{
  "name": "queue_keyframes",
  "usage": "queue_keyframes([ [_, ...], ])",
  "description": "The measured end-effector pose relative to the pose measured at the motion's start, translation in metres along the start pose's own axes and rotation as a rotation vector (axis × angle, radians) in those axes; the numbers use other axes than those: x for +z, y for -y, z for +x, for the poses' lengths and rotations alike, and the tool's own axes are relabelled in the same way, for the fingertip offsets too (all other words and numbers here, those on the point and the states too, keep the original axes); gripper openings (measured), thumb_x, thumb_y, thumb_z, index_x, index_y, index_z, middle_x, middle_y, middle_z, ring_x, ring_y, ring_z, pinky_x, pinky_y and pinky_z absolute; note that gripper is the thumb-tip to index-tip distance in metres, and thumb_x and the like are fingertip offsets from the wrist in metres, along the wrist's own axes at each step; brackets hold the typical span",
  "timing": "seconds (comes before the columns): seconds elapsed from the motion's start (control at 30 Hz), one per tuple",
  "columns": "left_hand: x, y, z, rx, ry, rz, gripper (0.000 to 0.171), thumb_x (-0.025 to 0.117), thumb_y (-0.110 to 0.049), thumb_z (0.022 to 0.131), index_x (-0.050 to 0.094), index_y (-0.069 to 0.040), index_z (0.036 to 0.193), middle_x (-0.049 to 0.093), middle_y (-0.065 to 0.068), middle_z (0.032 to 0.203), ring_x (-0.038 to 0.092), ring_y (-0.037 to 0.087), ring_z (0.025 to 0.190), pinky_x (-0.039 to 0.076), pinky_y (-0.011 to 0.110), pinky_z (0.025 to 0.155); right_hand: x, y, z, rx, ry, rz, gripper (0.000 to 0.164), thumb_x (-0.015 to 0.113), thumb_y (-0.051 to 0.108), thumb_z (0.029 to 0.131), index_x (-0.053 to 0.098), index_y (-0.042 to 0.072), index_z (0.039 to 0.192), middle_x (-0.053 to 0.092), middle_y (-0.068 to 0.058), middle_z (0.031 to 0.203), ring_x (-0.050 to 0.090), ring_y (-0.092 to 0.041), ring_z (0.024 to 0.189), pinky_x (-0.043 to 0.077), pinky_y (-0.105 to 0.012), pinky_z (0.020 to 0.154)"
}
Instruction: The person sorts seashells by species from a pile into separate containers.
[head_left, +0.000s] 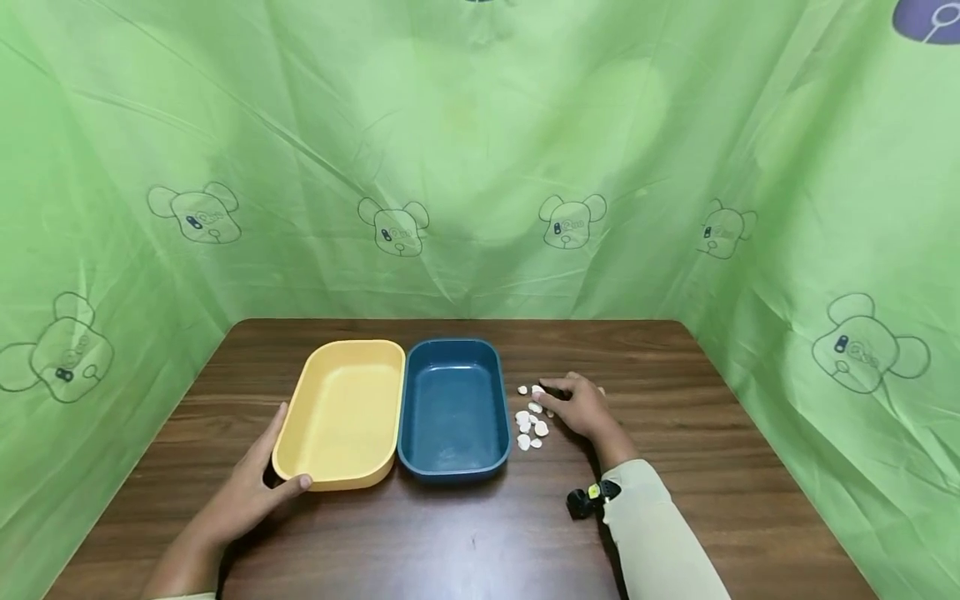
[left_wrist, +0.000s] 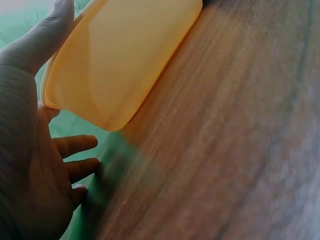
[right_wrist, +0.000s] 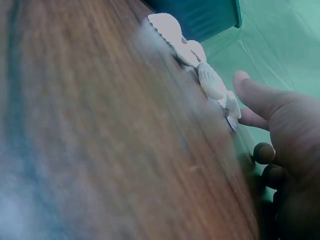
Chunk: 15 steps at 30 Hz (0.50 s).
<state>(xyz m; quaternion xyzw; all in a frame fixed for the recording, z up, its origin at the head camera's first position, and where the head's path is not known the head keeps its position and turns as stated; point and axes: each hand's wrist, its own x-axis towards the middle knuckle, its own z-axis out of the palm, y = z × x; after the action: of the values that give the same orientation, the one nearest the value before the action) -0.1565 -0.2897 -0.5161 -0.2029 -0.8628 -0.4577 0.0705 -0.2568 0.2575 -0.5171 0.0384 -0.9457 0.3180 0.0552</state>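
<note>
On the left stands a yellow tray (head_left: 341, 421); my left hand (head_left: 251, 483) is at its near left corner, fingers along the left side and thumb against the front. In the left wrist view the other fingers (left_wrist: 75, 145) spread below the tray. Several white seashells (head_left: 523, 418) lie right of the blue tray (head_left: 455, 417). My right hand (head_left: 581, 408) reaches to the far end of these shells, thumb and index finger either side of one shell (head_left: 537, 389). From the right wrist, a gap shows between thumb (right_wrist: 242, 82) and index finger.
Both trays stand side by side on a brown wooden table (head_left: 450, 550). A green curtain (head_left: 480, 275) with printed bear faces hangs behind and along both sides. On the right wrist sits a black strapped device (head_left: 581, 502).
</note>
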Motion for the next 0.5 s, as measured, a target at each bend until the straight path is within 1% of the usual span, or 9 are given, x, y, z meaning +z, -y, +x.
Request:
queue_keyframes([
  [0.1,0.0,-0.0008,-0.0018,0.003,0.002,-0.01,0.122,0.085,-0.008,0.089,0.003,-0.026,0.178,0.015,0.035,0.178,0.013,-0.016,0.153,0.01,-0.003,0.112,0.0003,0.0016,-0.0006,0.011,-0.006,0.009,0.041,0.081,0.044,0.098,0.082,0.021,0.132,0.065,-0.002,0.091,0.059,-0.017,0.088,0.033,-0.044,0.09],
  [0.17,-0.0005,-0.0012,-0.0017,0.001,0.001,-0.007,0.122,0.085,-0.008,0.09,0.003,-0.026,0.178,0.015,0.034,0.179,0.013,-0.016,0.153,0.01,-0.003,0.113,0.0005,0.0024,0.0002,0.019,-0.012,0.016,0.041,0.08,0.045,0.098,0.082,0.021,0.132,0.068,-0.003,0.094,0.061,-0.018,0.091,0.036,-0.044,0.091],
  [0.3,-0.0011,-0.0019,-0.0001,0.004,0.007,0.001,0.122,0.085,-0.009,0.091,0.001,-0.026,0.178,0.015,0.034,0.179,0.014,-0.015,0.153,0.01,-0.003,0.114,-0.0004,0.0045,0.0013,0.041,-0.022,0.039,0.041,0.082,0.045,0.097,0.083,0.021,0.13,0.075,-0.005,0.102,0.069,-0.025,0.102,0.041,-0.05,0.099],
  [0.43,-0.0005,-0.0021,0.0001,0.013,0.005,-0.002,0.122,0.085,-0.009,0.09,0.002,-0.024,0.178,0.016,0.035,0.178,0.016,-0.016,0.153,0.011,-0.003,0.114,-0.0002,0.006,0.0009,0.057,-0.02,0.051,0.038,0.084,0.042,0.096,0.084,0.021,0.127,0.078,-0.009,0.11,0.071,-0.033,0.113,0.038,-0.058,0.108],
  [0.5,0.0,-0.0016,-0.001,0.011,0.006,0.002,0.122,0.085,-0.009,0.09,0.002,-0.025,0.178,0.016,0.035,0.178,0.015,-0.016,0.152,0.011,-0.003,0.113,0.0008,0.006,0.0005,0.059,-0.017,0.041,0.037,0.084,0.041,0.096,0.085,0.021,0.127,0.079,-0.01,0.114,0.071,-0.035,0.117,0.037,-0.06,0.109],
])
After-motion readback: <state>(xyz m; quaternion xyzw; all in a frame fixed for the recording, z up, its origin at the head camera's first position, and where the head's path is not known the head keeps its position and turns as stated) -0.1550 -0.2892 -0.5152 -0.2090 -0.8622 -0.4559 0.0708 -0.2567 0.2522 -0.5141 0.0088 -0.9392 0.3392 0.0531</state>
